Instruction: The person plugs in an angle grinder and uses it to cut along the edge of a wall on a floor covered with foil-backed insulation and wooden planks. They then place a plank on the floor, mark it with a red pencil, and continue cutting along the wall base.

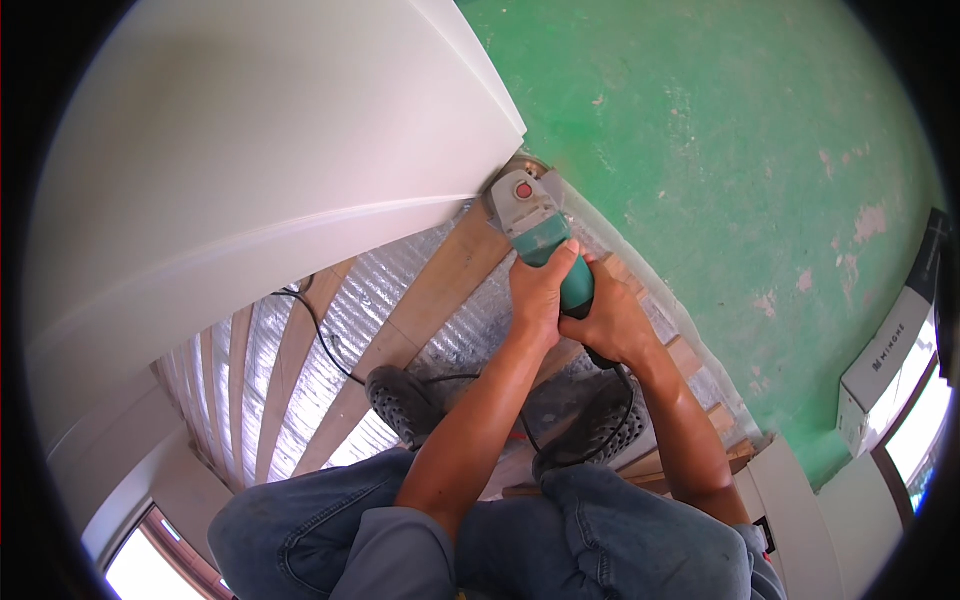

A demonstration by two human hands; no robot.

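Observation:
My left hand (536,295) grips the green body of an angle grinder (538,232) from the left, thumb over its top. My right hand (612,315) holds the rear of the same tool from the right. The grinder's grey head, with a red button, points away from me; its disc (528,163) is at the lower corner of a white panel (260,130), partly hidden by the head. A wooden batten (440,280) runs beneath the head over silver foil sheeting (375,280). A black cable (322,335) crosses the battens and hangs from the tool's rear.
My knees (300,530) and shoes (400,405) are below the tool. A green, scuffed floor (720,150) spreads at the upper right, with a long grey-and-white box (880,360) at the far right. Window openings (145,565) show at the lower left and far right.

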